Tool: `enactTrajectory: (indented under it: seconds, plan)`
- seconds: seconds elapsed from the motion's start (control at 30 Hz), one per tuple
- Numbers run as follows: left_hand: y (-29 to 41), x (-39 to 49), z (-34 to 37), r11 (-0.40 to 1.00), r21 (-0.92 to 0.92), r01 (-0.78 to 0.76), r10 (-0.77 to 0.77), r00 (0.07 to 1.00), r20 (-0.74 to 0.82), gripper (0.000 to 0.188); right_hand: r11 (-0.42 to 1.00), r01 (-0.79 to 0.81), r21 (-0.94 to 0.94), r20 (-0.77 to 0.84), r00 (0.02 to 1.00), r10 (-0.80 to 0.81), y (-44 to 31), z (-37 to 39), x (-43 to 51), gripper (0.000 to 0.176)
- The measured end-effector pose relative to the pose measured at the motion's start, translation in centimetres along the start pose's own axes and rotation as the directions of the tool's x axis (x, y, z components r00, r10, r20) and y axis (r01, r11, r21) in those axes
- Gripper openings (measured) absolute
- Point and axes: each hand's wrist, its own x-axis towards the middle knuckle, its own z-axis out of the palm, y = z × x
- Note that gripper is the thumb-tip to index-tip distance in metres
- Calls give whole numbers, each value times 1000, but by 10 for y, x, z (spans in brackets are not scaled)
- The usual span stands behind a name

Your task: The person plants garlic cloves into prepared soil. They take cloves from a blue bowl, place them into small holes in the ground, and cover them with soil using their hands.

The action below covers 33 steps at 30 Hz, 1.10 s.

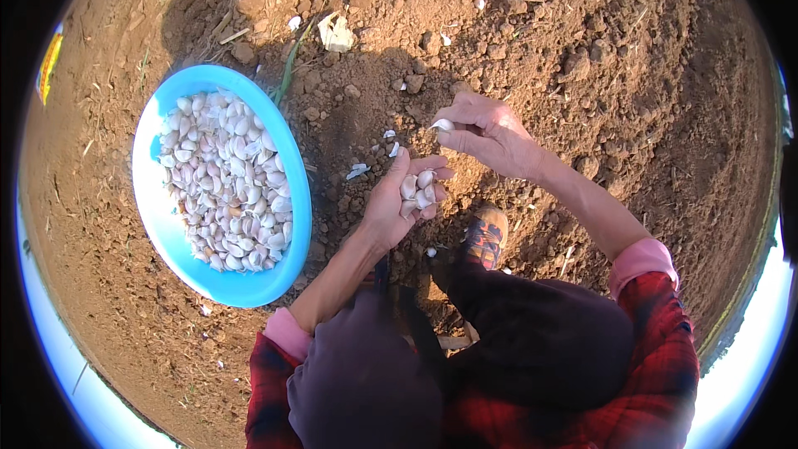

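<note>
Several garlic cloves rest in the cupped palm of my left hand, which is turned upward with its fingers slightly curled. Just above and to the right, my right hand pinches a single garlic clove between thumb and forefinger, over the soil. To the left of my left hand, a blue plastic basin stands tilted in view on the ground. A large heap of garlic cloves lies inside it.
Loose, cloddy brown soil surrounds me. White garlic skins and a pale dry husk lie on it, with scattered cloves. My patterned shoe is planted below my hands. A yellow object shows at far left.
</note>
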Motion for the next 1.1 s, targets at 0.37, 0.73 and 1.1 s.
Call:
enactTrajectory:
  seconds: [0.37,0.73,1.1]
  plan:
    - [3,-2,-29,999,-44,13,-18,992,-124,54,797,-482,-364,-600,776,195,125,-173,138,27]
    - [8,4,-37,996,-87,34,-47,989,-144,50,397,-614,-682,-536,789,300,163,-183,185,22]
    - [14,-6,-22,998,-63,-30,27,998,-54,51,376,-537,-755,-598,800,-58,142,-163,155,34]
